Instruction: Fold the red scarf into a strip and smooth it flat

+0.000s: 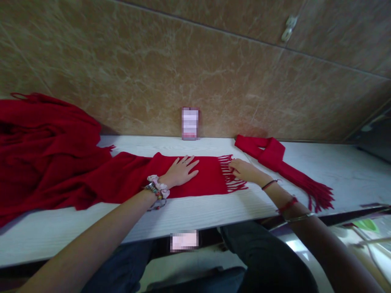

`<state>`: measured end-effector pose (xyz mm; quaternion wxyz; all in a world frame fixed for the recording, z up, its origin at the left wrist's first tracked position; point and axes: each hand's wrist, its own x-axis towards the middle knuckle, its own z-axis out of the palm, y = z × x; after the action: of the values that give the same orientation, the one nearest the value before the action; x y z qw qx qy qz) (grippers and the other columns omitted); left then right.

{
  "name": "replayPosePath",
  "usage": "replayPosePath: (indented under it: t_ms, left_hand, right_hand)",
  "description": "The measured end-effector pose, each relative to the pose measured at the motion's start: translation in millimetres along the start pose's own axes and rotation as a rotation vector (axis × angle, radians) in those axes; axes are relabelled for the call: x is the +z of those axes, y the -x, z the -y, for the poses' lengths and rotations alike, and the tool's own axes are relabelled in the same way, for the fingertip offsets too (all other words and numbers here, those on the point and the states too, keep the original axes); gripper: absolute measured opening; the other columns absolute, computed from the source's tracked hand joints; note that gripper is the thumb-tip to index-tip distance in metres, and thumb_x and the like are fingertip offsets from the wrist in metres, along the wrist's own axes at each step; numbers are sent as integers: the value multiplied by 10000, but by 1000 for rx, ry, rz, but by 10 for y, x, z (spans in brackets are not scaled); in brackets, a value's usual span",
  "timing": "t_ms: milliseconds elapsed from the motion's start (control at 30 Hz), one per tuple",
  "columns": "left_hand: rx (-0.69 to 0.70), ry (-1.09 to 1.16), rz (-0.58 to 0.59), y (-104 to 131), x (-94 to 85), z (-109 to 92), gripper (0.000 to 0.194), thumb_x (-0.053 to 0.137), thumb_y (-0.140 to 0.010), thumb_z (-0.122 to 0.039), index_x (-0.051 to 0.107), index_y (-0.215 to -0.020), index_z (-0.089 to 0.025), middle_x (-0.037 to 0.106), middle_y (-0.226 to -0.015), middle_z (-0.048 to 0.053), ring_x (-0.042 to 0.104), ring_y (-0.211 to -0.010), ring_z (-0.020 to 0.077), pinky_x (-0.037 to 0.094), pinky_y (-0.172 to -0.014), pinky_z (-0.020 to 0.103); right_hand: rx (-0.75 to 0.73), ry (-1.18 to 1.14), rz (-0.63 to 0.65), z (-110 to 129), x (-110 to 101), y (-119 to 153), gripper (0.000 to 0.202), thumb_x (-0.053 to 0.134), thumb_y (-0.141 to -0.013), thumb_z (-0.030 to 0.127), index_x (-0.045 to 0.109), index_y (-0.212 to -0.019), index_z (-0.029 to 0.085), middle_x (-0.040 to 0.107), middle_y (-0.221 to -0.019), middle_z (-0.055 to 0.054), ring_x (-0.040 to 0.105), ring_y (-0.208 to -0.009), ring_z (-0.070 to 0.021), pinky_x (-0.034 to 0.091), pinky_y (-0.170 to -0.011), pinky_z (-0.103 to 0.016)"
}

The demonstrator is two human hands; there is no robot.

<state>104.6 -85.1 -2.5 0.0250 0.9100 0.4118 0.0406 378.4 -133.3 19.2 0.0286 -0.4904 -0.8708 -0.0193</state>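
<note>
A red scarf (207,173) lies flat across the white table, its fringe (227,175) pointing right. My left hand (180,171) presses on the cloth with the fingers spread. At the fringed end, my right hand (242,170) has its fingers curled together over the tassels; whether a strand is pinched between them is hidden. Toward the left the same red cloth runs into loose folds. Behind my right hand, a second red scarf (271,152) lies folded over itself, with its fringe toward the table's front edge.
A large heap of red fabric (39,138) fills the left end of the white table (137,228). A blurred upright phone-like object (190,124) leans on the brown tiled wall (152,73). Below the table edge is another blurred pale rectangle (184,241), near my legs.
</note>
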Motion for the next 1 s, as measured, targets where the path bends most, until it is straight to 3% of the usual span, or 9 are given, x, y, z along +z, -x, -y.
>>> replayPosePath:
  t_ms: [167, 333, 467, 633, 767, 867, 1000]
  left_hand:
    - [-8, -11, 6, 36, -41, 25, 510, 255, -919, -435, 313, -1380, -224, 243, -1468, 87, 206, -1342, 266, 193, -1059, 474]
    - [-5, -20, 2, 30, -33, 17, 509, 250, -920, -438, 310, -1381, -230, 259, -1463, 84, 208, -1343, 259, 198, -1058, 466]
    - [2, -20, -4, 24, -15, 36, 515, 249, -920, -447, 314, -1380, -224, 267, -1460, 89, 214, -1341, 260, 204, -1058, 465]
    - [-9, -29, 3, 15, -15, 24, 509, 260, -922, -438, 317, -1380, -225, 265, -1461, 75, 214, -1343, 252, 201, -1067, 453]
    - [-15, -29, -3, 15, -18, 10, 505, 272, -921, -430, 319, -1380, -226, 275, -1457, 73, 218, -1342, 254, 204, -1067, 457]
    - [-13, -29, -14, 15, -13, 11, 501, 282, -918, -427, 327, -1376, -228, 279, -1455, 72, 224, -1340, 253, 206, -1067, 456]
    - [-8, -31, -25, 15, -3, 22, 500, 275, -918, -433, 334, -1371, -230, 280, -1454, 73, 228, -1339, 252, 213, -1063, 459]
  right_hand:
    - [45, 54, 21, -304, -132, 211, 232, 413, -773, 39, 615, -706, 131, 606, -771, -112, 560, -792, -193, 417, -767, -303]
    - [-44, 22, -94, -14, -188, -54, 210, 451, -744, 64, 611, -851, 149, 605, -896, -82, 530, -897, -194, 413, -830, -304]
    - [-138, 25, -9, 155, -110, -334, 192, 442, -746, 69, 605, -803, 152, 614, -867, -76, 537, -852, -175, 408, -777, -270]
    - [-22, 118, 134, -179, -101, -210, 156, 471, -745, 86, 614, -753, 150, 644, -854, -82, 565, -790, -168, 391, -690, -249]
    - [81, 161, 134, -413, -226, -6, 172, 466, -763, 81, 625, -715, 125, 646, -791, -112, 572, -736, -176, 390, -654, -259]
    - [69, 151, 62, -336, -261, -123, 169, 466, -768, 92, 628, -801, 126, 637, -876, -107, 564, -822, -180, 400, -730, -258]
    - [-49, 82, -10, -79, -146, -484, 181, 474, -748, 96, 623, -841, 142, 631, -900, -79, 553, -864, -170, 399, -756, -247]
